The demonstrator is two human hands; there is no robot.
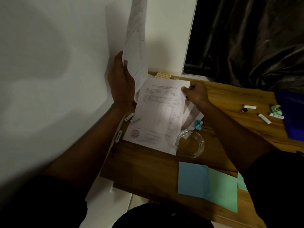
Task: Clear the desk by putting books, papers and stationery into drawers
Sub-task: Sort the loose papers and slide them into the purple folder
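White printed form (pixel 156 116), text illegible; right grip (pixel 195 94) pinches it, left grip (pixel 121 83) holds upright sheet (pixel 136 38).

- Your one view sits on your head, facing forward and down at the desk (pixel 148 163).
- It is near; the wall (pixel 49 63) fills its left.

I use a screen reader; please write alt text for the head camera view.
A person's left hand holds a printed sheet upright while the right hand pinches the top corner of a printed form on a wooden desk, beside a glass ashtray, a blue sheet and a green sheet.
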